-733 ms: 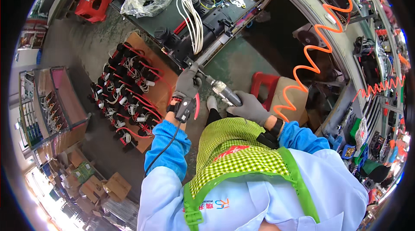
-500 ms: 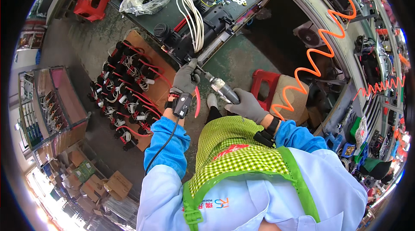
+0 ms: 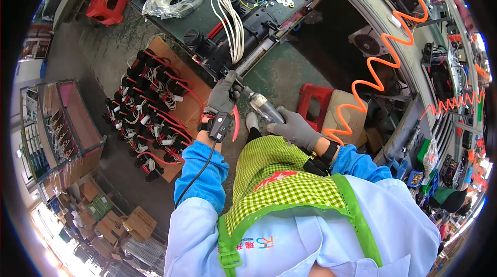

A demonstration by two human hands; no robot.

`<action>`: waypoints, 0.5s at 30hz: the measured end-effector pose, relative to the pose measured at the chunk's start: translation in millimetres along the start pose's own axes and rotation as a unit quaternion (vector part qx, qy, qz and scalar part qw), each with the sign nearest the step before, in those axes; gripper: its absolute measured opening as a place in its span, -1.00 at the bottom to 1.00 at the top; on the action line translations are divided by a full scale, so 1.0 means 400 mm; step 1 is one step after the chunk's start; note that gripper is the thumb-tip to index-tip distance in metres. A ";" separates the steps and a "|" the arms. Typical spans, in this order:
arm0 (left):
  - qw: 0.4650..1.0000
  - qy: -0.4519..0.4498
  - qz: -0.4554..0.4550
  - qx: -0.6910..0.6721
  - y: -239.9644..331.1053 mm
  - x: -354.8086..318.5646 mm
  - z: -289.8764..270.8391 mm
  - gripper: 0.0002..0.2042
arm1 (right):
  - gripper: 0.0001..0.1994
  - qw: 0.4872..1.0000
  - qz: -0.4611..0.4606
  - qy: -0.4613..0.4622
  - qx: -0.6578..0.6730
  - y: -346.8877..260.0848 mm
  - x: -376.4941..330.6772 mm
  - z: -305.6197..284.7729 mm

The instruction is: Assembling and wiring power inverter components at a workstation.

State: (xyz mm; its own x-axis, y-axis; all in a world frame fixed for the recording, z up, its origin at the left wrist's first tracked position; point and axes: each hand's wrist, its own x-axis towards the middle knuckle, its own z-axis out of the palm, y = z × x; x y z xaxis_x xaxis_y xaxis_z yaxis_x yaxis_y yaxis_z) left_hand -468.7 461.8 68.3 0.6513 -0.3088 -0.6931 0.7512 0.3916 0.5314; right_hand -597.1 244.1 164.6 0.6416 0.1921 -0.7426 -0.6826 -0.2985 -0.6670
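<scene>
One right hand gripped the power screwdriver; the left hand curled beside the black motor unit on the workbench (whether pinching, I couldn't tell); the screw work looked unfinished.

Grey gloves cover both hands; bright-blue oversleeves, pale-blue coat, green gingham apron with lime straps; a black, cabled device on the left wrist, black wristband on the right.
</scene>
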 end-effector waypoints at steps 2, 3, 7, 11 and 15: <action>1.000 -0.018 0.002 0.003 -0.004 -0.011 -0.012 -0.70 | -0.38 1.000 -0.005 0.003 -0.003 0.009 0.005 0.004; 0.999 -0.042 0.007 0.009 -0.009 -0.017 -0.022 -0.71 | -0.38 1.000 -0.010 0.007 -0.004 0.015 0.012 0.005; 0.993 -0.120 -0.013 0.015 -0.013 -0.034 -0.060 -0.73 | -0.41 0.997 -0.046 0.040 -0.038 0.026 0.031 0.006; 0.993 -0.100 -0.032 -0.049 -0.021 -0.030 -0.080 -0.72 | -0.47 0.996 -0.062 0.042 -0.049 -0.005 0.026 0.002; 0.983 -0.093 -0.052 -0.152 -0.022 -0.027 -0.046 -0.74 | -0.48 0.997 -0.049 0.042 -0.039 -0.017 0.015 0.003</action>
State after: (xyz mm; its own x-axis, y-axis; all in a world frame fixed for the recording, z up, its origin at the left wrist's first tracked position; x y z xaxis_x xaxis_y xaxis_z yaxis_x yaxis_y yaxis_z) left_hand -484.3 477.7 62.0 0.6023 -0.5036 -0.6194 0.7664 0.5818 0.2723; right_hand -588.9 248.4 164.5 0.7332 0.1457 -0.6643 -0.5881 -0.3548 -0.7268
